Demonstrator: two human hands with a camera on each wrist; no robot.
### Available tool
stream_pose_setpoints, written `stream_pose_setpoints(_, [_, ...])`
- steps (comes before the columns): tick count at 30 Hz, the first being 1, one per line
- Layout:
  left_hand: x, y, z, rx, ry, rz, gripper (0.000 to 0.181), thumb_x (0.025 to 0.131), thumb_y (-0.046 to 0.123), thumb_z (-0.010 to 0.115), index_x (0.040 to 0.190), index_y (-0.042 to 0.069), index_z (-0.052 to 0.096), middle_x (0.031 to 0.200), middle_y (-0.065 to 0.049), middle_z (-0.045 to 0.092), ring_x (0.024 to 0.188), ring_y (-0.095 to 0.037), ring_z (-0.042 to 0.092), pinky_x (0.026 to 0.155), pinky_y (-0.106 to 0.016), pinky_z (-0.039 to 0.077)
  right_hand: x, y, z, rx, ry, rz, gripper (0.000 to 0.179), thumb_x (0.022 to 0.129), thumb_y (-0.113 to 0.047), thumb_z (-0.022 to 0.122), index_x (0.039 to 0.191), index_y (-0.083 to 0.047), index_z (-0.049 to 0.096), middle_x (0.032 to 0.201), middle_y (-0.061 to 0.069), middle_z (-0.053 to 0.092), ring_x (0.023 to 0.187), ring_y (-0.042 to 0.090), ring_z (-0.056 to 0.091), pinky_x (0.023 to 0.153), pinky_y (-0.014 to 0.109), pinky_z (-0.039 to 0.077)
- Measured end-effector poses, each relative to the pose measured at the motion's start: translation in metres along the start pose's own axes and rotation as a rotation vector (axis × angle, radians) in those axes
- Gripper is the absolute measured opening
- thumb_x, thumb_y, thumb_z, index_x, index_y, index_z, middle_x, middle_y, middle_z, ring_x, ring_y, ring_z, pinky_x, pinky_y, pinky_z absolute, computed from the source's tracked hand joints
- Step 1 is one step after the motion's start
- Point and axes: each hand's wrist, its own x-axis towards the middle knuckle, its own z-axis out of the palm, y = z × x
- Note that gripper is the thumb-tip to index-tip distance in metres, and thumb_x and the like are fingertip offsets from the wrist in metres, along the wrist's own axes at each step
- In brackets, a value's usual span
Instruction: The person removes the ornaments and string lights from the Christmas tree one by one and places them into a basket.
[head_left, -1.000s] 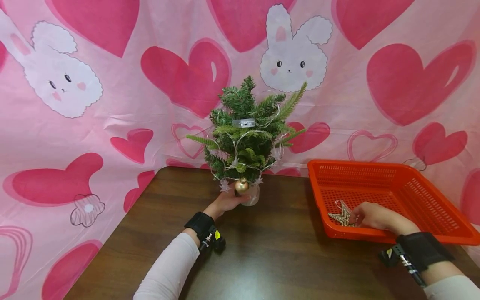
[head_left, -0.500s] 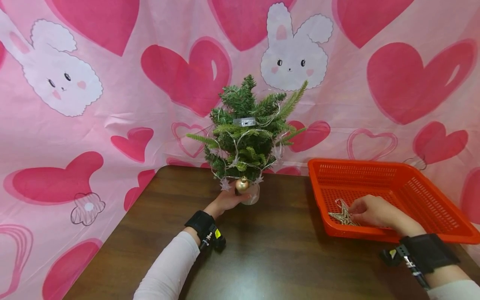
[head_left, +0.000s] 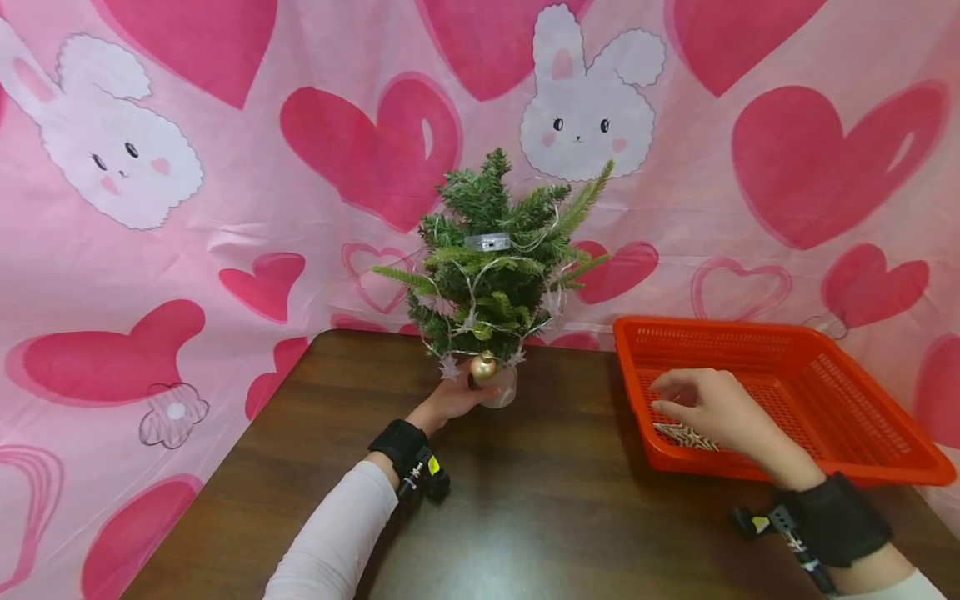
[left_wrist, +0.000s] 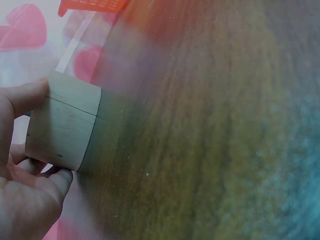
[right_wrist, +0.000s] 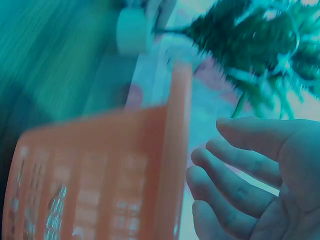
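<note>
A small Christmas tree (head_left: 487,308) stands upright on the table, draped with a string of star lights and a gold ball (head_left: 483,367) hanging low at its front. My left hand (head_left: 450,402) grips the tree's pale round base (left_wrist: 65,120), thumb and fingers on either side of it in the left wrist view. Above the left end of the red basket (head_left: 885,390) hovers my right hand (head_left: 712,406), its fingers loosely bent and parted from the thumb, holding nothing. Below it, inside the basket, lies a glittery gold star ornament (head_left: 684,436), partly covered by the hand.
The dark wooden table (head_left: 540,508) reaches back to a pink curtain (head_left: 187,258) printed with hearts and rabbits, close behind the tree. A small clear battery box (head_left: 491,242) sits in the branches. The basket's raised wall stands between my right hand and the tree.
My right hand has lifted off the star ornament, its thumb and fingers now apart. The star stays in the basket. My left hand keeps its grip on the tree's base.
</note>
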Motion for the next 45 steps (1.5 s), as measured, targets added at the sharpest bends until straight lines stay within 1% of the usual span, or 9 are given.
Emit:
stream_pose_setpoints(7, [0.002,-0.002,0.000,-0.025,-0.010,0.025,0.066,0.091,0.031,0.070,0.147,0.012,0.042,0.147,-0.011,0.051,0.137,-0.030,0.045,0.113,-0.053,0.034,0.004,-0.035,0.015,0.064,0.057,-0.059,0.023,0.085,-0.021,0.078,0.108,-0.019,0.073,0.095,-0.005,0.075,0.082,0.010,0.066,0.067,0.024,0.053])
stream_pose_setpoints(11, [0.002,-0.003,0.001,-0.017,-0.009,0.013,0.067,0.091,0.032,0.070,0.148,0.013,0.041,0.148,-0.012,0.050,0.138,-0.031,0.044,0.113,-0.054,0.034,0.008,-0.054,0.020,0.126,0.085,-0.103,0.021,0.085,-0.022,0.078,0.106,-0.024,0.073,0.090,-0.010,0.074,0.079,0.006,0.064,0.066,0.023,0.053])
stream_pose_setpoints(15, [0.003,-0.005,0.001,-0.001,0.002,0.007,0.068,0.090,0.033,0.070,0.148,0.012,0.041,0.147,-0.012,0.050,0.138,-0.031,0.045,0.112,-0.053,0.036,0.012,-0.073,0.025,0.220,0.109,-0.150,0.021,0.086,-0.025,0.077,0.107,-0.024,0.073,0.090,-0.009,0.074,0.075,0.004,0.063,0.065,0.024,0.053])
stream_pose_setpoints(20, [0.005,-0.006,0.001,-0.032,-0.004,0.047,0.066,0.091,0.030,0.070,0.147,0.012,0.041,0.147,-0.011,0.050,0.138,-0.030,0.044,0.115,-0.053,0.033,0.018,-0.095,0.033,0.333,0.162,-0.219,0.022,0.087,-0.026,0.077,0.109,-0.025,0.072,0.094,-0.006,0.076,0.078,0.003,0.066,0.068,0.024,0.056])
stream_pose_setpoints(25, [0.007,-0.008,0.002,-0.036,0.001,0.047,0.068,0.090,0.031,0.071,0.148,0.013,0.039,0.149,-0.010,0.049,0.139,-0.029,0.043,0.116,-0.053,0.031,0.023,-0.117,0.041,0.428,0.214,-0.277,0.024,0.087,-0.023,0.077,0.110,-0.023,0.072,0.092,-0.006,0.076,0.077,0.004,0.067,0.066,0.025,0.056])
stream_pose_setpoints(31, [0.008,-0.007,0.003,-0.042,0.002,0.079,0.065,0.091,0.025,0.070,0.148,0.014,0.040,0.149,-0.008,0.048,0.140,-0.028,0.043,0.116,-0.054,0.030,0.027,-0.137,0.049,0.515,0.216,-0.285,0.028,0.086,-0.024,0.077,0.114,-0.023,0.070,0.098,-0.003,0.075,0.078,0.005,0.068,0.067,0.026,0.056])
stream_pose_setpoints(34, [0.007,-0.006,0.003,-0.055,-0.009,0.073,0.061,0.092,0.024,0.070,0.146,0.015,0.043,0.147,-0.006,0.051,0.139,-0.026,0.044,0.116,-0.053,0.031,0.029,-0.145,0.054,0.545,0.215,-0.303,0.029,0.086,-0.024,0.077,0.114,-0.023,0.070,0.099,-0.001,0.075,0.078,0.006,0.068,0.067,0.026,0.057])
stream_pose_setpoints(38, [0.005,-0.006,0.002,-0.074,-0.028,0.071,0.054,0.092,0.024,0.069,0.141,0.016,0.048,0.143,-0.005,0.054,0.135,-0.025,0.048,0.114,-0.053,0.033,0.033,-0.154,0.060,0.568,0.245,-0.331,0.029,0.086,-0.023,0.078,0.114,-0.020,0.070,0.097,-0.002,0.074,0.076,0.005,0.069,0.067,0.026,0.057])
stream_pose_setpoints(45, [0.002,-0.004,0.001,-0.062,-0.037,0.051,0.058,0.090,0.029,0.070,0.142,0.016,0.047,0.144,-0.005,0.052,0.134,-0.025,0.047,0.113,-0.053,0.034,0.037,-0.166,0.064,0.572,0.282,-0.284,0.033,0.085,-0.026,0.079,0.116,-0.021,0.069,0.098,-0.004,0.074,0.071,0.003,0.069,0.064,0.026,0.057])
